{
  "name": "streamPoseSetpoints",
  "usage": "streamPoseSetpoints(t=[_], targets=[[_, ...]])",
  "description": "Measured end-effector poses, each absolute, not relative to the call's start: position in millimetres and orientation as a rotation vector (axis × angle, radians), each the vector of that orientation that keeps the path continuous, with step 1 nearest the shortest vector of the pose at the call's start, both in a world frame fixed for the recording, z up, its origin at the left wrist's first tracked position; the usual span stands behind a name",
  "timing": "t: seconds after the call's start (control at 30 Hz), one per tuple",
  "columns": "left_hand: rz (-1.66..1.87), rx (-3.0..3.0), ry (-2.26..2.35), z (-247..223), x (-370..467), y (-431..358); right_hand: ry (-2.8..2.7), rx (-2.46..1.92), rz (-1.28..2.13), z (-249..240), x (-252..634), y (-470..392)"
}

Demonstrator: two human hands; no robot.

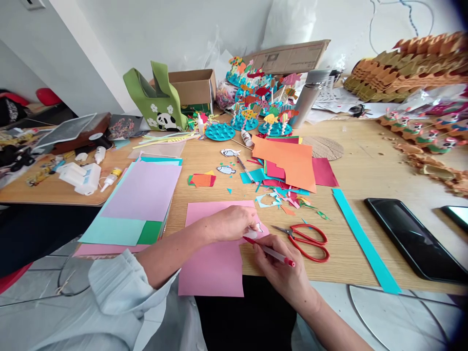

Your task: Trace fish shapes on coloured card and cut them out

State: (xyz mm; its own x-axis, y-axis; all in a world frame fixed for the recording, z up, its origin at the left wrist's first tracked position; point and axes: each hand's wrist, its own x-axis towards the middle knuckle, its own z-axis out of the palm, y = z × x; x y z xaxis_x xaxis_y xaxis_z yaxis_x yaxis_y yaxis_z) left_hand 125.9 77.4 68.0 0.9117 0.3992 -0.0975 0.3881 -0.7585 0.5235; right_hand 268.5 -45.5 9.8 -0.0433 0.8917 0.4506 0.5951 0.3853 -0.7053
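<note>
A sheet of pink paper [211, 263] lies at the table's front edge and hangs a little over it. My left hand [236, 222] is closed, its fingertips pressing a small white paper cutout [259, 227] onto the sheet's right side. Most of the cutout is hidden under the fingers. In my right hand [283, 273] is a red pen [276, 254], its tip on the pink sheet beside the cutout. To the right rest scissors [309, 239] with red handles, blades slightly apart. Beyond my hands lie two fish cutouts [226, 169] and a grey pen [245, 169].
Coloured sheets [142, 190] are stacked at left. Paper scraps [281, 195] and an orange sheet [288, 158] lie ahead. A teal strip [365, 239] and a black phone [413, 239] are at right. Paper fish on blue bases [275, 127], a grey flask [310, 100] and a green bag [157, 105] stand behind.
</note>
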Motion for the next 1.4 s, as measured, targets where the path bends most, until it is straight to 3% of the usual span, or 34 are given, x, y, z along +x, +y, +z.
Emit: streamPoseSetpoints(t=[1.4], targets=[[-0.007, 2.580, 0.572, 74.4, 124.2, 69.6, -1.709, -1.355, 0.391, 19.3, 282.1, -41.0]])
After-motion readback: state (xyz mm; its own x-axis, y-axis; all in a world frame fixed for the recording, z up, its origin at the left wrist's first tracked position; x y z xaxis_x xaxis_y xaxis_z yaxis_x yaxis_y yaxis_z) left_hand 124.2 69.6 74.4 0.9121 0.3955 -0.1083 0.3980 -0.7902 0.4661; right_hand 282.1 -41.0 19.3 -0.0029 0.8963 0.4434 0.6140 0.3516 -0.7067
